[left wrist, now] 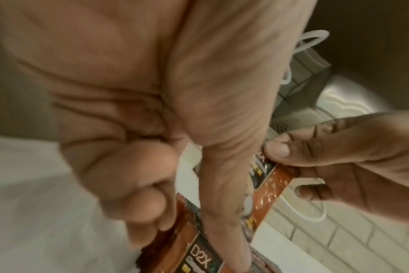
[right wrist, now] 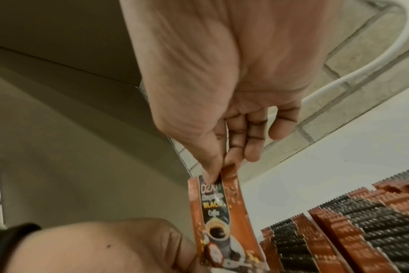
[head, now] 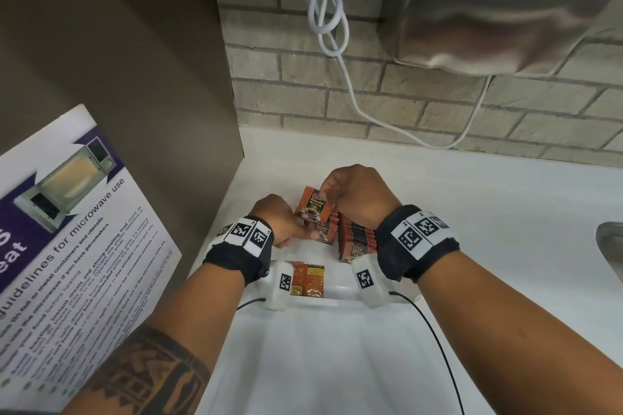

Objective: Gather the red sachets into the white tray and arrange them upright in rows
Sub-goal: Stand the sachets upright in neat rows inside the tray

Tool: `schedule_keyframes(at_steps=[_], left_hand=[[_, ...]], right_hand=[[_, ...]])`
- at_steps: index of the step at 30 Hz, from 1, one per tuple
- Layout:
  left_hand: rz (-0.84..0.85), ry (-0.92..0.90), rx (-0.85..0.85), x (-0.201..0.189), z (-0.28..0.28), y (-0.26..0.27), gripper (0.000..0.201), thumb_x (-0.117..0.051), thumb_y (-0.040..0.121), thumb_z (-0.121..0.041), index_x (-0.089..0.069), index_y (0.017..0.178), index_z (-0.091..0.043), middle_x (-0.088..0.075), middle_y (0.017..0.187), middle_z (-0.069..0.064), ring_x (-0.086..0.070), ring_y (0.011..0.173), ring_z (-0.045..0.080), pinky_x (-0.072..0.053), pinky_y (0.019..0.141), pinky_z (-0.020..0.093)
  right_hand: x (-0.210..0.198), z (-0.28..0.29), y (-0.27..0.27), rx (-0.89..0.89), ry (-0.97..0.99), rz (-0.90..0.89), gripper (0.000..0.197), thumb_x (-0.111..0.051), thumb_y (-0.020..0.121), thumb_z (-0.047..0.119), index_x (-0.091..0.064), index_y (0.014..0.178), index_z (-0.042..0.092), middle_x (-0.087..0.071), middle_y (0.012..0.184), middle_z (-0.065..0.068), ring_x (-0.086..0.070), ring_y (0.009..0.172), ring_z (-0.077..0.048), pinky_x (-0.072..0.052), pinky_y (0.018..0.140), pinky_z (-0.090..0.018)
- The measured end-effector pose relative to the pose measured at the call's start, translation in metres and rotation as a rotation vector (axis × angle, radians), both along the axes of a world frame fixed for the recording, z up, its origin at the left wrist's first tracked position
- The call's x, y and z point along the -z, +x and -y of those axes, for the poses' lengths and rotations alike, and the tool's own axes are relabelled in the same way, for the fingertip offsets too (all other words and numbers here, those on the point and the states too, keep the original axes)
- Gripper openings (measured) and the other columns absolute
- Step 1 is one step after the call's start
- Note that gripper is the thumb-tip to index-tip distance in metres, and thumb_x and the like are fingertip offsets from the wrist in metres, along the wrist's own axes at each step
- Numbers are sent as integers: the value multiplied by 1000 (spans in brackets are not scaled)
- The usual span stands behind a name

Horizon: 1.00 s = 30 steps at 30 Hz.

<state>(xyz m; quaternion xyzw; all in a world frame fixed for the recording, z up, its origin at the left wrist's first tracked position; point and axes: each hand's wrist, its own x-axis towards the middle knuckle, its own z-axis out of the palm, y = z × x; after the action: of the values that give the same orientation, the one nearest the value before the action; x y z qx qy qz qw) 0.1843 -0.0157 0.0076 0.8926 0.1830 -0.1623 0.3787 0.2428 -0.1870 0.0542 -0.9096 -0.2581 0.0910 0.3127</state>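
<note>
Head view. My right hand [head: 350, 192] pinches the top edge of one red sachet [head: 312, 205], held upright above the white tray [head: 337, 290]. My left hand [head: 279, 222] is curled at the sachet's lower end, its fingers closed on the sachets beneath. Just right of my fingers stands a packed row of sachets [head: 357, 239]; nearer my wrists one loose sachet [head: 308, 280] lies flat in the tray.

Risk, as I judge it: the pinch is only at the top seam, so the sachet could swing or slip as I lower it and knock the thin row over like dominoes. The flat one still needs standing.

Left wrist view. Left thumb and curled fingers [left wrist: 147, 184] clamp a sachet; blur hides how many. Right fingertips [left wrist: 276, 149] nip the held sachet's far end.

Right wrist view. Right thumb and forefinger [right wrist: 213, 166] closed tight on the sachet's top corner, other fingers loosely curled, touching nothing. The row's serrated tops sit below and right of the fingers.
</note>
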Motion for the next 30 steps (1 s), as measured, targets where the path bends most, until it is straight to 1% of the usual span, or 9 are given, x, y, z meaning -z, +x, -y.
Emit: schedule_keyframes(at_steps=[2, 5, 7, 9, 13, 14, 18, 22, 30], left_hand=[[-84, 229, 54, -2, 1, 0, 49, -86, 71, -51, -65, 85, -9, -64, 75, 3, -58, 64, 17, -46, 61, 25], [-157, 316, 181, 3, 6, 5, 33, -79, 80, -42, -70, 92, -13, -67, 91, 3, -61, 79, 18, -47, 71, 28], [-196, 254, 240, 10, 12, 8, 25, -76, 82, -34, -72, 94, -13, -71, 98, 9, -65, 84, 22, -49, 71, 28], [-203, 202, 282, 17, 19, 11, 27, -71, 86, -30, -73, 105, -10, -73, 106, 12, -65, 84, 23, -49, 71, 29], [-205, 211, 369, 29, 30, 17, 34, -61, 94, -23, -68, 125, -12, -67, 126, 9, -63, 109, 23, -52, 98, 34], [-209, 215, 384, 31, 32, 19, 35, -60, 95, -23, -67, 128, -12, -66, 129, 8, -63, 112, 24, -51, 101, 35], [-217, 217, 418, 36, 34, 24, 34, -54, 98, -20, -65, 129, -9, -66, 128, 10, -64, 105, 23, -51, 94, 33], [-248, 206, 428, 41, 34, 29, 32, -54, 95, -18, -68, 122, -7, -70, 119, 13, -57, 84, 22, -49, 74, 31], [-298, 172, 364, 46, 34, 32, 29, -60, 93, -25, -72, 116, -11, -71, 92, 7, -57, 73, 21, -46, 64, 26]], right_hand=[[5, 0, 2, 24, -63, 4, 14, -64, 88, 18, -78, 88, 20, -57, 83, 17, -58, 87, -9, -45, 78, -24], [18, -4, 4, 60, -206, 8, 11, -66, 84, 27, -77, 83, 27, -57, 100, 8, -54, 102, -17, -44, 93, -40], [27, -8, 4, 67, -282, 10, 10, -65, 84, 31, -76, 83, 30, -59, 105, 5, -53, 105, -19, -43, 96, -44], [35, -11, 4, 66, -337, 14, 12, -64, 85, 31, -75, 83, 29, -60, 105, 3, -53, 105, -21, -43, 96, -46], [47, -16, 5, 76, -389, 18, 15, -62, 83, 31, -76, 88, 25, -64, 102, 2, -57, 102, -21, -47, 94, -45], [49, -17, 5, 77, -397, 19, 16, -63, 82, 32, -76, 88, 25, -65, 101, 2, -59, 101, -20, -49, 93, -46], [54, -17, 7, 52, -404, 23, 15, -63, 85, 29, -78, 82, 29, -66, 98, 4, -59, 100, -20, -48, 94, -45], [56, -14, 10, 32, -380, 22, 17, -65, 86, 25, -76, 76, 33, -64, 99, 8, -56, 102, -18, -44, 97, -44], [58, -11, 11, 48, -271, -31, 11, -70, 83, 21, -74, 78, 31, -65, 95, 13, -61, 96, -14, -43, 102, -44]])
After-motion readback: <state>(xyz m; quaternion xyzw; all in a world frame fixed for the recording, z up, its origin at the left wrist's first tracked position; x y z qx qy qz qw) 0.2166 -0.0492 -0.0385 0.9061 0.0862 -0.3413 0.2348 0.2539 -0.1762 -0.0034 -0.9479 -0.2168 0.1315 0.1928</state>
